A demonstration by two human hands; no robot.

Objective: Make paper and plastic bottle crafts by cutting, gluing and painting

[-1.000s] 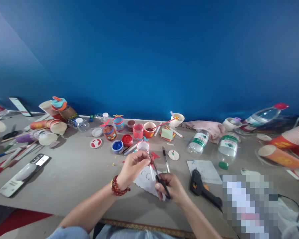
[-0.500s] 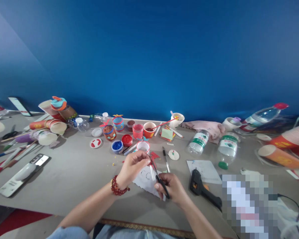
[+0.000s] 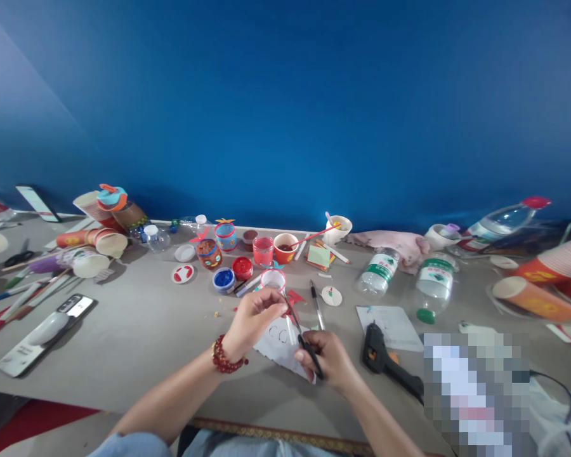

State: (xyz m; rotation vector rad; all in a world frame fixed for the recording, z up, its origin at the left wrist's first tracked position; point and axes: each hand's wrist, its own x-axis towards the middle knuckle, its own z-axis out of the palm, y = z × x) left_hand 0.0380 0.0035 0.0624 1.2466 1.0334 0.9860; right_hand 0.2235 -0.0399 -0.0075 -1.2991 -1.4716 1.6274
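My right hand (image 3: 327, 358) is closed round the black handles of a pair of scissors (image 3: 309, 353), whose blades point up and away from me. My left hand (image 3: 259, 317), with a red beaded bracelet (image 3: 226, 355) at the wrist, pinches thumb and fingers together close by the blade tips; the small thing between them cannot be made out. Beneath both hands lies a white sheet of paper (image 3: 276, 346) with small curved marks drawn on it. Red scraps (image 3: 295, 297) lie just beyond the fingertips, beside a clear cup with a red rim (image 3: 273, 279).
Open pots of blue paint (image 3: 224, 279) and red paint (image 3: 242, 268) stand beyond my left hand. A pen (image 3: 316, 303) and a black glue gun (image 3: 389, 362) lie to the right, with plastic bottles (image 3: 379, 273) behind. Leftward are a phone (image 3: 47, 335) and paper cups (image 3: 110, 243).
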